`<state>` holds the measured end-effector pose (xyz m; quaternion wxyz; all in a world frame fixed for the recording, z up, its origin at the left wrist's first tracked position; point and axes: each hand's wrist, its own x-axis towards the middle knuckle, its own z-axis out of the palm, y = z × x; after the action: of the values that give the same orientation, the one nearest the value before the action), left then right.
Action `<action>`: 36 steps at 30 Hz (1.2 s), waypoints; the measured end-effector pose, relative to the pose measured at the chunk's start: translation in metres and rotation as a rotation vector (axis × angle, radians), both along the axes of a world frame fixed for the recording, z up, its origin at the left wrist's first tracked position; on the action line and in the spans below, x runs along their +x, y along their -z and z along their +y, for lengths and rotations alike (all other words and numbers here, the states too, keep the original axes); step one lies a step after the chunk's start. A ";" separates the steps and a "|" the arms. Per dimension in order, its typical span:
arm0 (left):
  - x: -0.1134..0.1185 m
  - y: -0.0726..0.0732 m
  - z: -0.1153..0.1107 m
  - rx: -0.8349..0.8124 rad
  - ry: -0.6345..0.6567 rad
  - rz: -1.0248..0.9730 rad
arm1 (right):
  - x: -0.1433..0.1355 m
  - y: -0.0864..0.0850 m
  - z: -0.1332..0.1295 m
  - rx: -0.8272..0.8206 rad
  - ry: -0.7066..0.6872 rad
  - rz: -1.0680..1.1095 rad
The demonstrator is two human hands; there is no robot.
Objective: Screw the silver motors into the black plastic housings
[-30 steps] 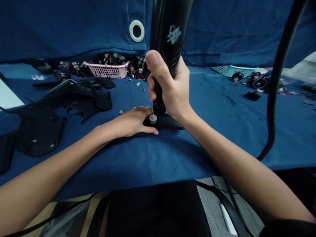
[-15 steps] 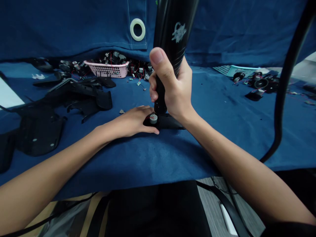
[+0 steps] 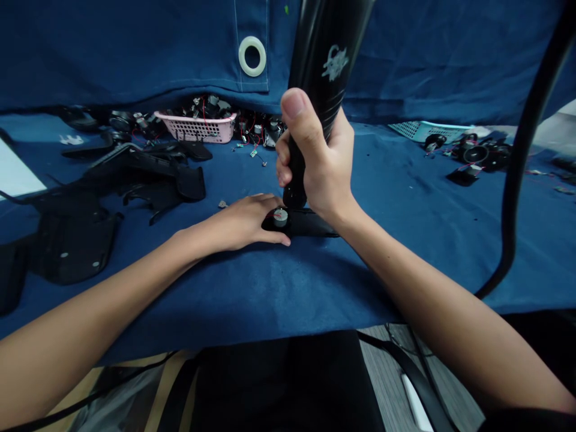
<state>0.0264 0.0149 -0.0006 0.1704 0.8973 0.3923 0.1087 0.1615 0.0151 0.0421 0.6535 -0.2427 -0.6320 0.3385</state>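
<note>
My right hand (image 3: 326,162) is wrapped round a thick black cylindrical tool (image 3: 337,60) with a pale scribbled mark; its exact kind does not show. The tool leans slightly right, and its narrow lower end stands over a long black plastic part (image 3: 312,223) on the cloth. A small round silver motor (image 3: 281,217) with a red wire sits at that part's left end. My left hand (image 3: 245,222) grips this end, thumb on the near side and fingers on the far side. My right wrist hides the part's right end.
Black plastic housings (image 3: 157,174) lie on the left of the blue cloth (image 3: 288,288). At the back stand a pink basket (image 3: 202,127) of small parts and a teal basket (image 3: 432,131). Motors with wires (image 3: 477,153) lie at right, behind a thick black cable (image 3: 513,180).
In the picture, the tool and my right hand have shifted slightly right, and the background a little too. Both hands keep their hold.
</note>
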 end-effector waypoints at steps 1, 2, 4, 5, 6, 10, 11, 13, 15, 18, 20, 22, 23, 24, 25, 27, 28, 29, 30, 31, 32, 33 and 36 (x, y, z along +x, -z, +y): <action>0.000 0.000 0.000 -0.001 0.002 -0.002 | 0.000 0.000 0.000 0.005 -0.004 0.003; 0.000 0.000 0.000 -0.001 0.004 -0.003 | 0.001 0.000 0.000 0.005 -0.003 -0.008; 0.000 0.001 0.000 0.004 0.006 -0.002 | 0.002 0.001 0.001 -0.012 0.007 -0.065; 0.000 0.001 0.000 0.007 0.006 0.001 | 0.003 0.001 0.002 -0.020 0.014 -0.097; 0.000 0.001 0.000 0.009 0.006 0.004 | 0.003 0.002 0.002 -0.022 0.018 -0.122; 0.000 0.001 0.001 0.015 0.001 0.014 | 0.005 0.003 0.002 -0.010 0.028 -0.178; 0.000 0.001 0.001 0.017 -0.003 0.017 | 0.005 0.003 0.002 -0.011 0.034 -0.187; 0.000 0.001 0.001 0.016 -0.009 0.026 | 0.004 0.004 0.001 -0.007 0.049 -0.190; 0.000 0.001 0.001 0.013 -0.013 0.030 | 0.003 0.005 0.001 0.002 0.066 -0.179; -0.001 0.001 0.000 0.016 -0.009 0.029 | 0.002 0.006 0.004 -0.001 0.078 -0.166; -0.001 0.001 0.000 0.023 -0.004 0.025 | 0.002 0.006 0.006 -0.009 0.080 -0.164; -0.001 0.002 0.000 0.028 0.000 0.020 | 0.002 0.006 0.007 -0.005 0.081 -0.164; 0.000 0.002 0.000 0.030 0.003 0.016 | 0.002 0.006 0.008 0.000 0.081 -0.168; 0.000 0.002 0.000 0.031 0.006 0.013 | 0.002 0.006 0.008 0.005 0.081 -0.174; 0.000 0.002 0.000 0.033 0.007 0.011 | 0.002 0.006 0.009 0.008 0.081 -0.181; 0.000 0.002 0.000 0.034 0.006 0.014 | 0.002 0.007 0.010 0.008 0.076 -0.176; 0.000 0.002 0.000 0.033 0.005 0.016 | 0.002 0.007 0.010 0.010 0.067 -0.158; 0.000 0.002 0.000 0.032 0.005 0.018 | 0.003 0.007 0.010 0.015 0.052 -0.132; 0.000 0.002 0.000 0.030 0.007 0.018 | 0.003 0.008 0.010 0.020 0.036 -0.110; 0.000 0.002 0.000 0.030 0.010 0.015 | 0.003 0.008 0.010 0.025 0.025 -0.097; 0.000 0.002 0.000 0.030 0.015 0.012 | 0.004 0.008 0.009 0.028 0.018 -0.098; 0.000 0.002 0.000 0.031 0.017 0.009 | 0.004 0.008 0.009 0.025 0.017 -0.112; -0.001 0.001 0.000 0.031 0.016 0.007 | 0.005 0.009 0.008 0.003 0.036 -0.166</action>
<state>0.0258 0.0151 -0.0016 0.1559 0.9034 0.3840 0.1103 0.1666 0.0233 0.0333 0.6051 -0.2803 -0.6802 0.3042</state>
